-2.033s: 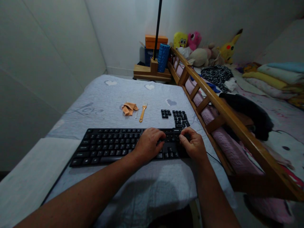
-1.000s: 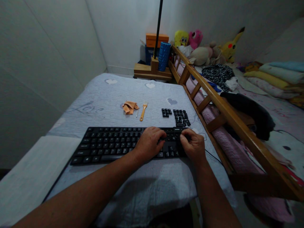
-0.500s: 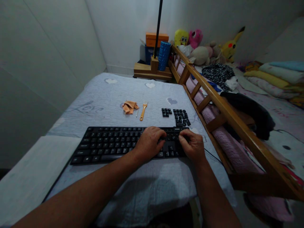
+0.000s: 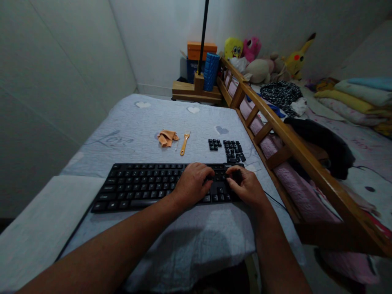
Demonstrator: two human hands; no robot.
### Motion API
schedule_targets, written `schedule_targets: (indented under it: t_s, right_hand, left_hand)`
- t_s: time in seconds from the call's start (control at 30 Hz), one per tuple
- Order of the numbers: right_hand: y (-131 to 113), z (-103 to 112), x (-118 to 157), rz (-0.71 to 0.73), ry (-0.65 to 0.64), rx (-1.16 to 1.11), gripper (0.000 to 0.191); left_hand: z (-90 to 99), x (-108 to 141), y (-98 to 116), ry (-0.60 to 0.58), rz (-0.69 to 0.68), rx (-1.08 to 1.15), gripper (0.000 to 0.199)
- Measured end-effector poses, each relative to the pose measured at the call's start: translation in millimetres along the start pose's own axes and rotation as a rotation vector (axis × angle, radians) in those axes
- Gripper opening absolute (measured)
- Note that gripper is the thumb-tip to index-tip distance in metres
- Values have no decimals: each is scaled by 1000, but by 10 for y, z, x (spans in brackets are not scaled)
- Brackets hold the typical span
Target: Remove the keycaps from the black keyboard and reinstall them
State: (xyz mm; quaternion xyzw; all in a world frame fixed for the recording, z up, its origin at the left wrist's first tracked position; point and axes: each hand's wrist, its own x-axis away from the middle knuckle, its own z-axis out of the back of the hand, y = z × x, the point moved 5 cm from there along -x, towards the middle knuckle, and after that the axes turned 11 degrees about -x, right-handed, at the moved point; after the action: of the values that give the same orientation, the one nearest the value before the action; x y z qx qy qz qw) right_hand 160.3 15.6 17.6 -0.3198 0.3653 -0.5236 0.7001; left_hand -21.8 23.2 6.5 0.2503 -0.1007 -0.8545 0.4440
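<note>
Head view: a slab-like black plastic keyboard (image 4: 147, 183) lies on quilted pale-blue fabric (image 4: 180, 120). Over it, the left hand (image 4: 193, 184) arches, fingers bent; the right hand (image 4: 246, 186) curves at the right end. Too dark to tell whether either grasps anything. Beyond sit blocky keycaps (image 4: 235, 149), a slim yellow brush (image 4: 184, 146) and crumpled orange cloth (image 4: 167, 138).

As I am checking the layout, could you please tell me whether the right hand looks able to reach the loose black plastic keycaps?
Probably yes: the right hand is over the right end of the long black keyboard, the keycaps lie just beyond its far edge, and nothing visible stands in between.
</note>
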Motion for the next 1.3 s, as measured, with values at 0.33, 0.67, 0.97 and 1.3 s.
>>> schedule_targets:
  t_s: [0.33,0.67,0.97,1.3]
  right_hand:
    - [-39,50,-14,82,-45,-22,11]
    - [35,36,-17,-24,-28,-38,10]
    - [26,12,-58,9,-11,22,8]
    - [12,38,-154,-46,-84,28,10]
  left_hand:
    - [18,2,8,-7,8,-8,12]
    - [8,14,4,0,-10,-14,11]
    - [5,12,14,-4,-22,-27,12]
    - [-15,17,15,-8,-38,-35,13]
